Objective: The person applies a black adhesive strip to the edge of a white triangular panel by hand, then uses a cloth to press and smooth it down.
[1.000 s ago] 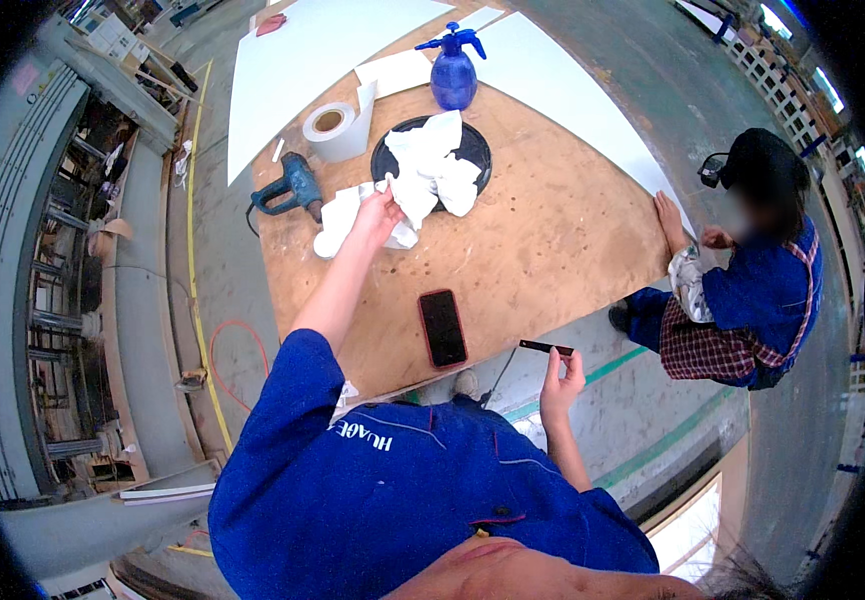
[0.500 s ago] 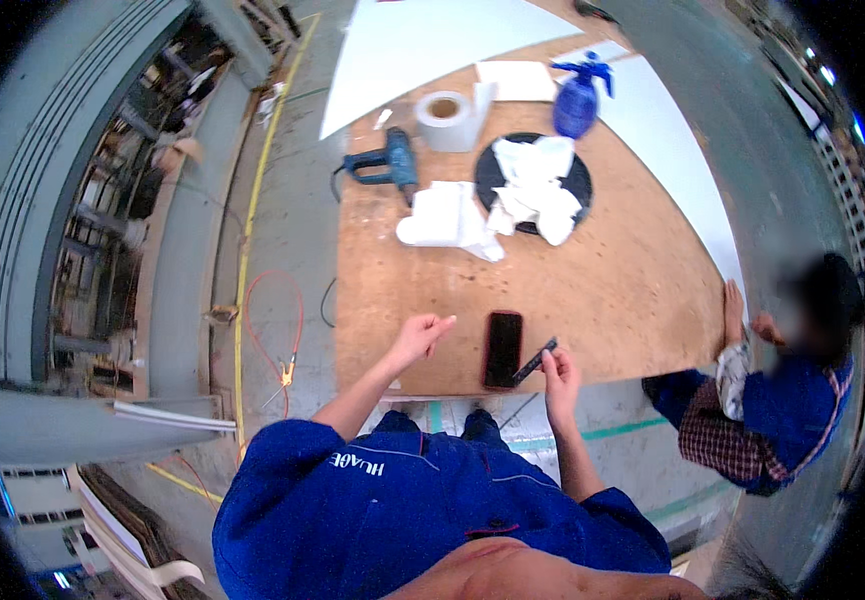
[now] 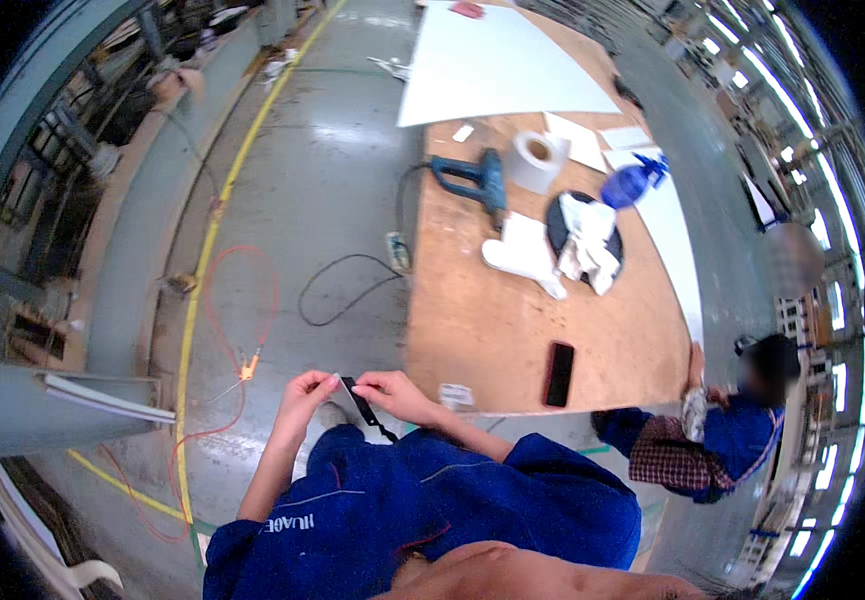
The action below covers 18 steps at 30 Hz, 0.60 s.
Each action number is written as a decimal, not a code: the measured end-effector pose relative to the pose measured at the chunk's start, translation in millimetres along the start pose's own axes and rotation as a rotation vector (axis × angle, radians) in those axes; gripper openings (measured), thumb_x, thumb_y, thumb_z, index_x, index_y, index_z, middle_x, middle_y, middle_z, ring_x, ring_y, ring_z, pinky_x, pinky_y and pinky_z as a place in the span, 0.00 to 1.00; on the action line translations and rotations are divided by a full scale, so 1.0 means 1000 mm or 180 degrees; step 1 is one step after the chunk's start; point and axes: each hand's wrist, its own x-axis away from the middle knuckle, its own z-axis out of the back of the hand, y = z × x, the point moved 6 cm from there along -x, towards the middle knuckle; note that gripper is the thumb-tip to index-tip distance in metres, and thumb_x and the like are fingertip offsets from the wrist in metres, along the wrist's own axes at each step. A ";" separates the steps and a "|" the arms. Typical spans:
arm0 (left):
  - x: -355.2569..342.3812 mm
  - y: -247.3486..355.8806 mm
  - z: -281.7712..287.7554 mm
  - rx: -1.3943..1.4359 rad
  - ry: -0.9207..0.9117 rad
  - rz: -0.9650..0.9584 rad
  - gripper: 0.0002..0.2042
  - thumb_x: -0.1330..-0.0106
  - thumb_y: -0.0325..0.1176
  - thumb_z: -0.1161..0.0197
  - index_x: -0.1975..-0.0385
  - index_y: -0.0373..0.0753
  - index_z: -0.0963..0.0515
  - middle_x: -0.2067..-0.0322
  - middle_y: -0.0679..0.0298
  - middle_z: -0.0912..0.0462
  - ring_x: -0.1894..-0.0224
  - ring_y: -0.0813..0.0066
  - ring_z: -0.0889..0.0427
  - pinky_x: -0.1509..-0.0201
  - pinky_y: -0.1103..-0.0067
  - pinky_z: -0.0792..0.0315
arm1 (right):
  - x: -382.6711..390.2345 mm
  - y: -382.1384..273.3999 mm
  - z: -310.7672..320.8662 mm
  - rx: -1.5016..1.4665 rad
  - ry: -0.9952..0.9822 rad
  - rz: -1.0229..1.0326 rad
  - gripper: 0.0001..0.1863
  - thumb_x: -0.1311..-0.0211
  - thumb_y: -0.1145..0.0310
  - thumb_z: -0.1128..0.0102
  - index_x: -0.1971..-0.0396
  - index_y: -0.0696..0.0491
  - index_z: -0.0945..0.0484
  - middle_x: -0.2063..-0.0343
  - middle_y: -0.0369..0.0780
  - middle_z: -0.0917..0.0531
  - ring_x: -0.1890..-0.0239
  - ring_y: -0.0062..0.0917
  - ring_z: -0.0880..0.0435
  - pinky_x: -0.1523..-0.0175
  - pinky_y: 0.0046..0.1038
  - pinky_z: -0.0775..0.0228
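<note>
My right hand [image 3: 398, 394] has its thumb and finger pinched tight on a narrow black strip [image 3: 362, 404], which slants down toward my body with a dark cord-like end [image 3: 387, 433] trailing below; my left hand [image 3: 303, 396] is just beside it, fingertips closed on a pale sliver [image 3: 339, 380], too small for me to tell whether it belongs to the strip; both hands are in front of me, above the grey floor [image 3: 333, 210] and off the left side of the wooden table [image 3: 463, 325]; on that table, near my right elbow, a phone [image 3: 559, 374] lies dark-screened; farther up, white material [image 3: 525, 252] lies by the nozzle of a blue heat gun [image 3: 483, 184], and white crumpled cloth [image 3: 589, 238] sits on a black round tray [image 3: 557, 226]; beyond are a white roll [image 3: 539, 162] and a blue spray bottle [image 3: 629, 186]; a co-worker [image 3: 738, 425] in blue is at the table's right edge.
</note>
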 end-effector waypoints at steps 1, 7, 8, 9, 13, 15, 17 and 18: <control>0.006 0.007 0.021 0.0095 0.0286 -0.0038 0.11 0.42 0.35 0.41 0.64 0.37 0.25 0.66 0.67 0.23 0.65 0.84 0.27 0.61 0.86 0.35 | -0.015 -0.006 -0.015 -0.0033 0.0022 0.0120 0.12 0.41 0.63 0.50 0.70 0.58 0.25 0.79 0.39 0.23 0.75 0.19 0.26 0.69 0.23 0.35; 0.016 0.035 0.117 0.0376 0.0840 -0.0035 0.10 0.45 0.32 0.38 0.64 0.37 0.25 0.68 0.68 0.22 0.66 0.84 0.27 0.62 0.86 0.35 | -0.101 -0.032 -0.081 0.0284 -0.0364 0.0446 0.12 0.42 0.62 0.49 0.71 0.57 0.25 0.77 0.43 0.23 0.76 0.30 0.24 0.70 0.27 0.35; 0.006 0.037 0.125 0.0304 0.0763 -0.0064 0.09 0.44 0.32 0.39 0.66 0.37 0.24 0.70 0.68 0.23 0.68 0.85 0.28 0.63 0.87 0.35 | -0.112 -0.034 -0.083 0.0252 -0.0353 0.0440 0.12 0.43 0.62 0.48 0.72 0.57 0.25 0.77 0.43 0.23 0.76 0.32 0.24 0.70 0.28 0.35; -0.007 0.038 0.132 0.0226 0.0673 -0.0090 0.07 0.44 0.31 0.39 0.68 0.37 0.24 0.72 0.69 0.23 0.69 0.85 0.28 0.64 0.87 0.35 | -0.122 -0.035 -0.081 0.0285 -0.0320 0.0388 0.12 0.43 0.62 0.48 0.72 0.57 0.25 0.77 0.43 0.23 0.76 0.32 0.25 0.70 0.28 0.35; -0.065 0.050 0.150 0.0104 0.0499 -0.0083 0.04 0.45 0.30 0.38 0.76 0.38 0.23 0.78 0.72 0.25 0.75 0.87 0.31 0.68 0.88 0.38 | -0.164 -0.031 -0.054 0.0291 -0.0174 0.0242 0.12 0.43 0.62 0.48 0.72 0.57 0.25 0.78 0.44 0.23 0.76 0.32 0.25 0.70 0.29 0.35; -0.093 0.065 0.160 -0.0170 0.0417 0.0083 0.05 0.44 0.31 0.39 0.74 0.37 0.24 0.77 0.71 0.24 0.73 0.86 0.29 0.67 0.87 0.35 | -0.190 -0.024 -0.044 0.0203 -0.0161 0.0133 0.12 0.44 0.62 0.48 0.72 0.56 0.25 0.78 0.44 0.23 0.75 0.34 0.24 0.70 0.30 0.34; -0.133 0.075 0.177 -0.0548 0.0614 -0.0036 0.07 0.45 0.31 0.38 0.73 0.34 0.23 0.73 0.67 0.22 0.70 0.84 0.27 0.63 0.87 0.34 | -0.222 -0.011 -0.034 0.0299 0.0133 0.0237 0.12 0.44 0.61 0.48 0.72 0.56 0.25 0.77 0.44 0.23 0.74 0.36 0.24 0.69 0.31 0.34; -0.150 0.085 0.183 -0.0721 0.0711 -0.0099 0.08 0.45 0.31 0.37 0.72 0.33 0.23 0.71 0.65 0.22 0.69 0.83 0.26 0.62 0.86 0.33 | -0.237 -0.010 -0.027 0.0355 0.0270 0.0272 0.12 0.44 0.61 0.48 0.72 0.55 0.25 0.77 0.45 0.23 0.73 0.37 0.24 0.69 0.32 0.34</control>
